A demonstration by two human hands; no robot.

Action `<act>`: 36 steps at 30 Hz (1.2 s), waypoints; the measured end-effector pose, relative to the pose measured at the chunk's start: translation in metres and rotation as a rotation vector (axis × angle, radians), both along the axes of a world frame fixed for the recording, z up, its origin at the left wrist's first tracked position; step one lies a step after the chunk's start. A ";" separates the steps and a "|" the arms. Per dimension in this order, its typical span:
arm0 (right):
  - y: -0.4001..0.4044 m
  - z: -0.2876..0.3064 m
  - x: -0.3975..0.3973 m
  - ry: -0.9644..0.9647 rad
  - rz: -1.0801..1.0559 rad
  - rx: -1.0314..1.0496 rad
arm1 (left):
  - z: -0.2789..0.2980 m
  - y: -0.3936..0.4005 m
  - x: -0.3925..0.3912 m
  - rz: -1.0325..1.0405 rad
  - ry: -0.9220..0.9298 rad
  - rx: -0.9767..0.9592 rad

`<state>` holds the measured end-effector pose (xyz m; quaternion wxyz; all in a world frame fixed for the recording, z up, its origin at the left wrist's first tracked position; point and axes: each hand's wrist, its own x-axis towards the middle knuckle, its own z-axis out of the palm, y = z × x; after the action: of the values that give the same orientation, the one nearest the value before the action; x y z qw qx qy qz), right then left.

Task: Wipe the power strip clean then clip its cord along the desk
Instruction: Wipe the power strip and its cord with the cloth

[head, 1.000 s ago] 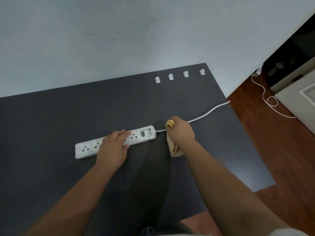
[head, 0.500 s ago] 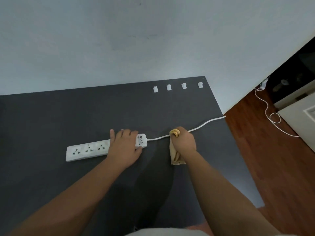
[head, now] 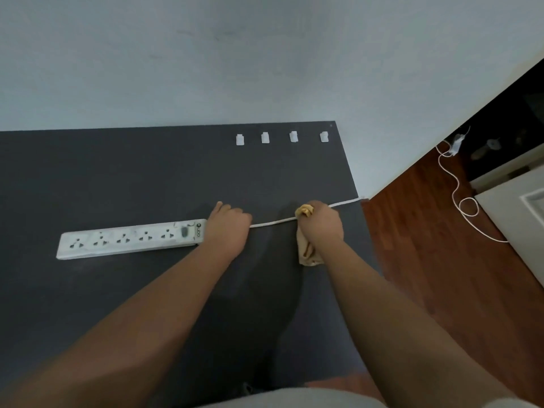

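Note:
A white power strip (head: pixel 129 240) lies flat on the dark desk (head: pixel 117 178), sockets up. Its white cord (head: pixel 272 222) runs right and off the desk's right edge. My left hand (head: pixel 228 228) rests at the strip's right end, where the cord leaves it, fingers curled over that spot. My right hand (head: pixel 322 223) is closed around the cord with a yellow-tan cloth (head: pixel 306 248) wrapped on it; the cloth hangs below my fist. Several white cable clips (head: pixel 279 137) sit in a row near the desk's back edge.
The desk backs onto a pale wall (head: pixel 235 69). Its right edge drops to a wooden floor (head: pixel 435 245), where the cord loops on toward a plug (head: pixel 457 142). A white cabinet (head: pixel 518 213) stands at far right.
My left hand has slid right along the strip from its middle to its cord end, uncovering all the sockets. My right hand with the cloth has moved right along the cord.

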<state>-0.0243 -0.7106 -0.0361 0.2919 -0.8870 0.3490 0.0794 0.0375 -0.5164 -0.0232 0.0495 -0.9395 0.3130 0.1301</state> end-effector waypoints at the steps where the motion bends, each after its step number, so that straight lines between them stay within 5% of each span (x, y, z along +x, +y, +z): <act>1: -0.017 0.001 -0.003 -0.001 -0.028 -0.022 | -0.001 0.000 -0.001 0.006 0.002 -0.007; 11: 0.032 -0.015 0.007 -0.039 0.132 0.067 | -0.007 -0.034 -0.010 0.072 0.083 -0.109; 21: -0.107 -0.008 -0.005 -0.073 -0.166 -0.071 | -0.015 -0.029 -0.007 0.090 0.024 -0.145; 30: -0.031 -0.019 0.004 -0.058 -0.115 0.007 | -0.019 -0.031 -0.003 0.103 0.031 -0.149; 36: -0.087 -0.009 -0.005 -0.063 -0.206 -0.054 | -0.020 -0.029 -0.002 0.101 0.042 -0.165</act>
<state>-0.0289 -0.7972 -0.0446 0.2853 -0.8560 0.4310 0.0115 0.0351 -0.5459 -0.0429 -0.0414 -0.9521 0.2757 0.1259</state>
